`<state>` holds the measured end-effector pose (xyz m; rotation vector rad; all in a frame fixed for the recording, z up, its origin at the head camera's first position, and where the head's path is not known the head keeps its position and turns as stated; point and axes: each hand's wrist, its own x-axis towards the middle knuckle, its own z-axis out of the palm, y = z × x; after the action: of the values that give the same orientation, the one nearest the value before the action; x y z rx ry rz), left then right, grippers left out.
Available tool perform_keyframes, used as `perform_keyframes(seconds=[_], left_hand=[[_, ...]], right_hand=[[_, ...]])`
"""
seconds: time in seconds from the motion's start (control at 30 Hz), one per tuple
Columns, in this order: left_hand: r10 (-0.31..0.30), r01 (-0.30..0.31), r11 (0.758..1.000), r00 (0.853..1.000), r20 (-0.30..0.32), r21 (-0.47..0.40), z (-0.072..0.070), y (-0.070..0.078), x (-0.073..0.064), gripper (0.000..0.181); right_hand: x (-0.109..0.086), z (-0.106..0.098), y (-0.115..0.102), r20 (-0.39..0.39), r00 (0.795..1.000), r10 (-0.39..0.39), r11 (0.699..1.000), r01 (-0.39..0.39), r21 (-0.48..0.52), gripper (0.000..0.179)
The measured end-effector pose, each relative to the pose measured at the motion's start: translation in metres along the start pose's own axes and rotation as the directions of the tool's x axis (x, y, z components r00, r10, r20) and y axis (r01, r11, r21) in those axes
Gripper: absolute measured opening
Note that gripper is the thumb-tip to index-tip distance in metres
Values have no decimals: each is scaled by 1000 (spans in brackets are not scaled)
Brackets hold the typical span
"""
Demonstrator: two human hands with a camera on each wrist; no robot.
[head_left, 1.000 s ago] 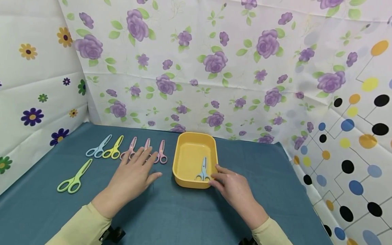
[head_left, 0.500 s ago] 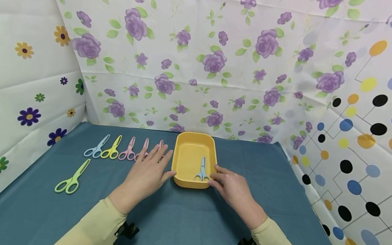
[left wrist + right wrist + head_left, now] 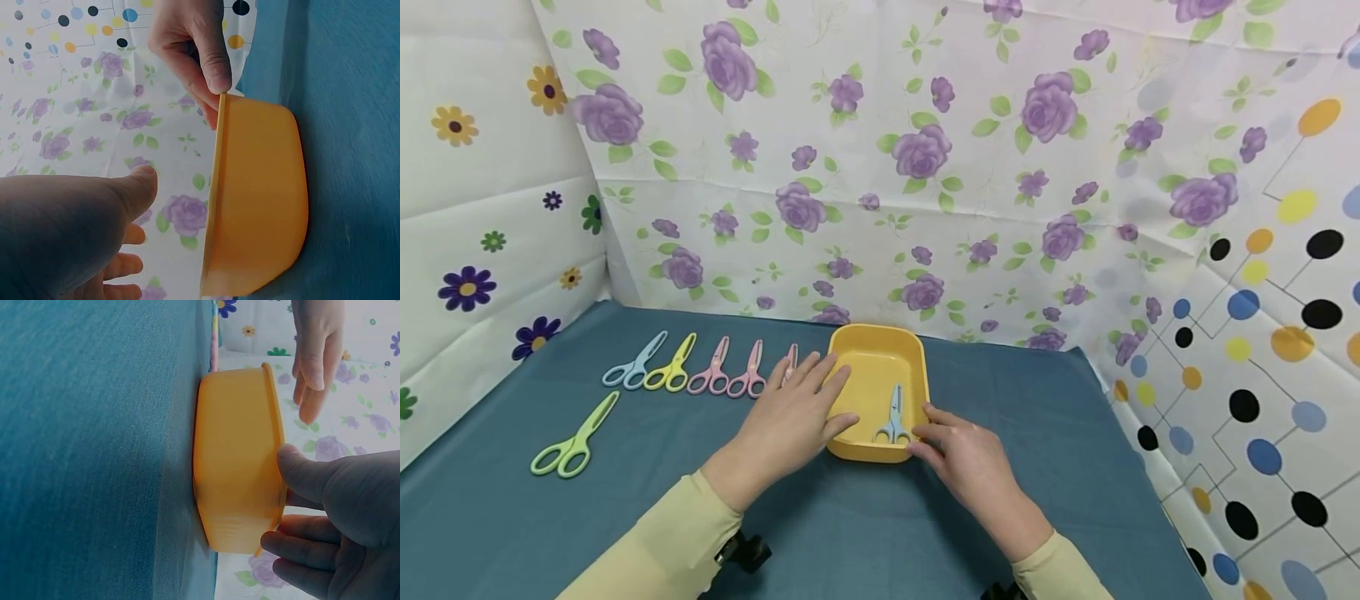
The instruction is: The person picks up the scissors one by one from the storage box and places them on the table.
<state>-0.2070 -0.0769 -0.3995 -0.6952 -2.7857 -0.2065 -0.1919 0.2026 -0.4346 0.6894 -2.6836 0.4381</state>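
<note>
A yellow plastic basket (image 3: 868, 452) stands on the blue cloth with small light-blue scissors (image 3: 895, 417) lying inside it. My right hand (image 3: 973, 462) holds the basket's front right corner, thumb and fingers at the rim. My left hand (image 3: 793, 421) has its fingers spread and hovers over the basket's left rim, holding nothing. In the left wrist view its thumb and fingertips are apart from the rim. The left hand partly covers the rightmost pink scissors (image 3: 792, 360).
Left of the basket, a row holds blue scissors (image 3: 636, 362), yellow scissors (image 3: 671, 365) and pink scissors (image 3: 710, 367), [more pink] pink-handled scissors (image 3: 748, 371) beside them. Larger green scissors (image 3: 576, 437) lie nearer the front left. Patterned cloth (image 3: 880, 167) hangs behind and at both sides.
My left hand has moved right, from over the pink scissors to the basket's left rim, fingers still spread. The right hand stays at the basket's corner.
</note>
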Motion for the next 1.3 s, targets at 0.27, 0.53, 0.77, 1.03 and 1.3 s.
perform_keyframes(seconds=[0.27, 0.53, 0.77, 1.03, 1.3], left_hand=[[19, -18, 1000, 999, 33, -21, 7, 10, 14, 72], [38, -35, 998, 997, 61, -59, 14, 16, 26, 67], [49, -44, 997, 995, 91, -58, 22, 21, 36, 62], [109, -99, 991, 986, 125, -85, 35, 27, 52, 54], [174, -154, 980, 971, 165, -125, 41, 26, 60, 46]], right_hand=[[1, 0, 0, 5, 1000, -1, 1000, 1, -12, 29], [0, 0, 1, -6, 1000, -9, 1000, 9, -13, 31], [0, 0, 2, -8, 1000, -16, 1000, 15, -21, 30], [-2, -1, 3, -10, 1000, -21, 999, 21, -29, 28], [-1, -2, 3, -3, 999, -32, 999, 32, -22, 29]])
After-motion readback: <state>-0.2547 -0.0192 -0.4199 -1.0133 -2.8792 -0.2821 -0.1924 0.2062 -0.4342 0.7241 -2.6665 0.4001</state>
